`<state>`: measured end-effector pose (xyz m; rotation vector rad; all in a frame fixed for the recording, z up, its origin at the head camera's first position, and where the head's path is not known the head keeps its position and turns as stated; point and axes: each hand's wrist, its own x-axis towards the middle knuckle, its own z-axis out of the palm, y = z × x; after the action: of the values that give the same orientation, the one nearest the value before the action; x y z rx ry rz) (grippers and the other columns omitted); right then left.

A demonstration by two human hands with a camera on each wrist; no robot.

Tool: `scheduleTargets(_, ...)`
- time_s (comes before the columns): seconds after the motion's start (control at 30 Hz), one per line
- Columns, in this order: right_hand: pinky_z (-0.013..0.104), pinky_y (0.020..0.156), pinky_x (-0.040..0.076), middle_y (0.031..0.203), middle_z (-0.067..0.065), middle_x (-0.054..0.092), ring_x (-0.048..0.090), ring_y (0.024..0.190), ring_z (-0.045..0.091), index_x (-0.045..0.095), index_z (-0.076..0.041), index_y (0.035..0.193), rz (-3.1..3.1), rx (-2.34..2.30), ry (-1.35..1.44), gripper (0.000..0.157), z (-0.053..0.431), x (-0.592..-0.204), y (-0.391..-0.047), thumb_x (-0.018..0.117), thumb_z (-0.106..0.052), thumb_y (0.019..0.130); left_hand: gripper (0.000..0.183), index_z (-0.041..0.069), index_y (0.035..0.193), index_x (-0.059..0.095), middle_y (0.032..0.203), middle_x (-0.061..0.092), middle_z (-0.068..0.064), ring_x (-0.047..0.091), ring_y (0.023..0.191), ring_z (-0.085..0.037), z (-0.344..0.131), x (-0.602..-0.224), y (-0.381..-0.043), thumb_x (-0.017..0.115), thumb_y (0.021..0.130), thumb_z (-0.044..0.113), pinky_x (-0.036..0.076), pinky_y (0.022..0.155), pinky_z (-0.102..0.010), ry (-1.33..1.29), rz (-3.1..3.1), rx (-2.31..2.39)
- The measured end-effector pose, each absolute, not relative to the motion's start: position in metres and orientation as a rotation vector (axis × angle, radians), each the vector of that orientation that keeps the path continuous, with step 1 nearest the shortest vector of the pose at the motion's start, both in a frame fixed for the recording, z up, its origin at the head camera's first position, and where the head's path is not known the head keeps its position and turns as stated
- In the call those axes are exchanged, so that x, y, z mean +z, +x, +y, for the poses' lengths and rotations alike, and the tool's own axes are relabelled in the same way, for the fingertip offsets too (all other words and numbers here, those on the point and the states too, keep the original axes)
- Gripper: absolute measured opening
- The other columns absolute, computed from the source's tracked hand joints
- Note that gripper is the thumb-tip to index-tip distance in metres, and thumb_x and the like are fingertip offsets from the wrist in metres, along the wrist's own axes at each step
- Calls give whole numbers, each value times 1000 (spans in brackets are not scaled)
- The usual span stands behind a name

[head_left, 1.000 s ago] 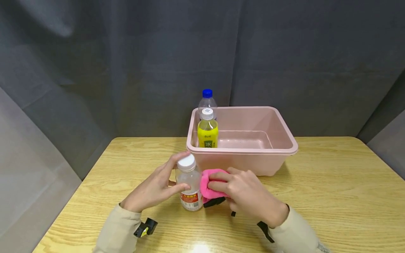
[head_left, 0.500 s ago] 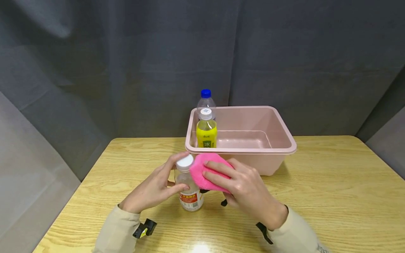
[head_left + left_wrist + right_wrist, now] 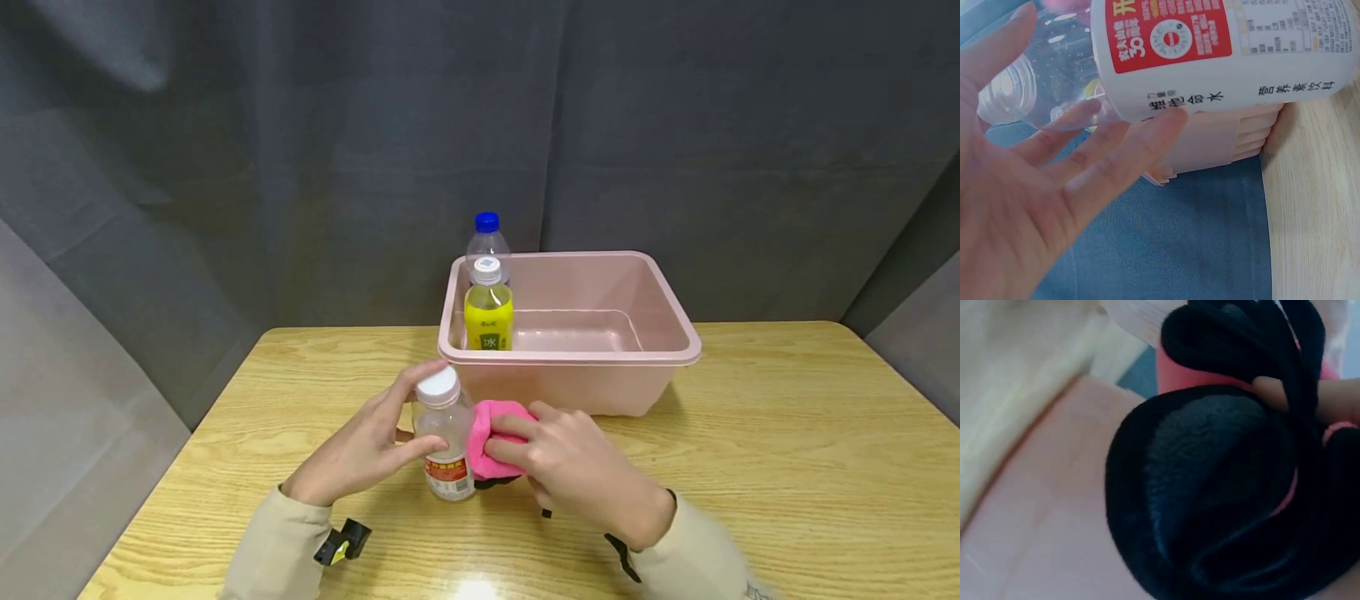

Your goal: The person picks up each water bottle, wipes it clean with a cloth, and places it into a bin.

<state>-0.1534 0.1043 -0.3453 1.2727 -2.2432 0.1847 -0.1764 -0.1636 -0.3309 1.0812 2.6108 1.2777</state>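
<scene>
A clear plastic bottle (image 3: 454, 427) with a white cap and a red-and-white label stands upright on the table, in front of the tub. My left hand (image 3: 367, 448) holds it, thumb on the near side and index finger at the cap. Seen from the left wrist, more fingers lie along the bottle's (image 3: 1229, 75) far side. My right hand (image 3: 576, 460) grips a bunched pink-and-black cloth (image 3: 497, 440) against the bottle's right side. In the right wrist view the cloth (image 3: 1204, 469) shows black folds and a strap, and hides most of the fingers.
A pink tub (image 3: 577, 358) stands just behind the hands. Inside its left end are a yellow-labelled bottle (image 3: 489, 321) with a white cap and a clear bottle (image 3: 487, 242) with a blue cap. A grey curtain (image 3: 375, 167) hangs behind the wooden table (image 3: 780, 433).
The cloth in my right hand went up near the bottle's cap, then came back down to its lower right side. My left hand and the bottle have stayed nearly in place.
</scene>
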Motion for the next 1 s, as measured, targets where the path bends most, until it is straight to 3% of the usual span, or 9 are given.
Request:
scheduleTargets(0.33, 27, 50, 44, 84, -9, 65, 57, 65, 17, 71, -23, 84, -2515, 36, 1364, 37, 90, -376, -155, 76, 8, 65, 78, 19, 154, 27, 141, 52, -19, 59, 119, -37, -163, -332, -176, 74, 93, 10, 61, 77, -35, 1104, 2629, 1270)
scheduleTargets(1.0, 27, 55, 47, 91, -11, 65, 59, 68, 16, 71, -24, 85, -2525, 64, 1362, 42, 93, -375, -155, 77, 10, 62, 78, 17, 154, 27, 141, 51, -19, 59, 119, -39, -163, -332, -177, 74, 93, 9, 61, 77, -35, 1122, 2628, 1272)
